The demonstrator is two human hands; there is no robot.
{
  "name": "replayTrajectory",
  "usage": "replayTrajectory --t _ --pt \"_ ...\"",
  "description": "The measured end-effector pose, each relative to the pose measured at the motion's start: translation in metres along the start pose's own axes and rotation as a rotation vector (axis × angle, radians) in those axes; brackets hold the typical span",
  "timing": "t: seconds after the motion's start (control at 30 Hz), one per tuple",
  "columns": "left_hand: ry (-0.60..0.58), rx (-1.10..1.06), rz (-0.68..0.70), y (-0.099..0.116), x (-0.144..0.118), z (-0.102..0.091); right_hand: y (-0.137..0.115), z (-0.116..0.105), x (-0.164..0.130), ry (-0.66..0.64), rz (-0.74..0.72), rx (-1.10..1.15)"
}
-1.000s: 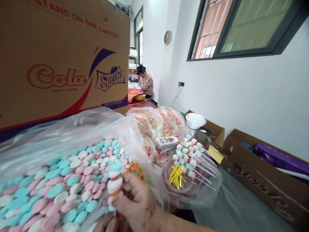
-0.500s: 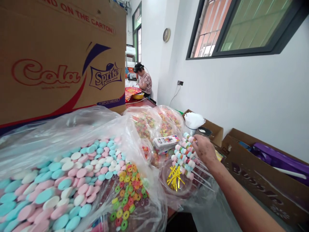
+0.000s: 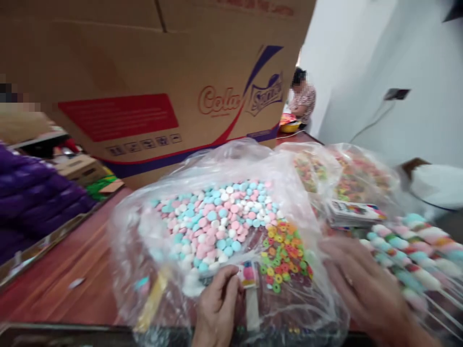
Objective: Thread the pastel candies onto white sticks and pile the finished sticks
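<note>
Since the picture half a second back the view has swung left and down: the window is gone, the cardboard box (image 3: 162, 82) fills the top, and a purple heap (image 3: 32, 202) and bare red-brown table (image 3: 61, 274) now show at the left. The right hand (image 3: 365, 289), which was then out at the candy skewers (image 3: 408, 250), has come back toward the body and is blurred; its fingers look loosely spread over the right edge of the clear plastic bag (image 3: 224, 231), and whether it grips anything cannot be told. The left hand (image 3: 217, 308), not seen then, is now at the bottom centre, thumb and forefinger pressed together on a small pink-topped piece with a pale strip (image 3: 249, 289) hanging below it, right at the near edge of the bag. Just beyond that pinch lie the pink, blue and white candies (image 3: 217, 217); up and to its right, between the two hands, sits a patch of coloured ring candies (image 3: 285, 250). Right of the right hand the skewers run off the frame edge; beyond it lie a small printed pack (image 3: 354, 212) and another bag of ring candies (image 3: 347, 173). Open room lies left of the left hand, across the bare table up to the purple heap. Far behind, another person (image 3: 302, 99) sits at the wall.
</note>
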State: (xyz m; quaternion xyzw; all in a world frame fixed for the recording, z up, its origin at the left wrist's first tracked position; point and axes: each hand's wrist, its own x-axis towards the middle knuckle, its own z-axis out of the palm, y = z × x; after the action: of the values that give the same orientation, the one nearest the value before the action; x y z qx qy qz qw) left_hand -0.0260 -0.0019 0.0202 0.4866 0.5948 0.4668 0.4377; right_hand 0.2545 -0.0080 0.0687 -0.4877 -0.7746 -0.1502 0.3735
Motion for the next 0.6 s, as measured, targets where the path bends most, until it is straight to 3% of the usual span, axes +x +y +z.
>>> replayTrajectory --t 0.13,0.27,0.43,0.53,0.6 --pt "0.004 0.076 0.065 -0.004 -0.003 -0.024 -0.050 0.048 -0.007 -0.101 -0.185 0.176" --pt "0.135 0.137 0.115 -0.008 -0.005 -0.045 -0.063 0.075 -0.019 -0.151 -0.253 0.250" --pt "0.179 0.186 0.105 -0.014 -0.004 -0.053 -0.065 0.083 -0.025 -0.198 -0.202 0.283" --pt "0.208 0.241 0.097 -0.018 -0.006 -0.048 -0.074 0.082 -0.020 -0.241 -0.102 0.306" --pt "0.293 0.235 0.090 -0.023 -0.003 -0.041 -0.076 0.086 -0.014 -0.241 -0.070 0.302"
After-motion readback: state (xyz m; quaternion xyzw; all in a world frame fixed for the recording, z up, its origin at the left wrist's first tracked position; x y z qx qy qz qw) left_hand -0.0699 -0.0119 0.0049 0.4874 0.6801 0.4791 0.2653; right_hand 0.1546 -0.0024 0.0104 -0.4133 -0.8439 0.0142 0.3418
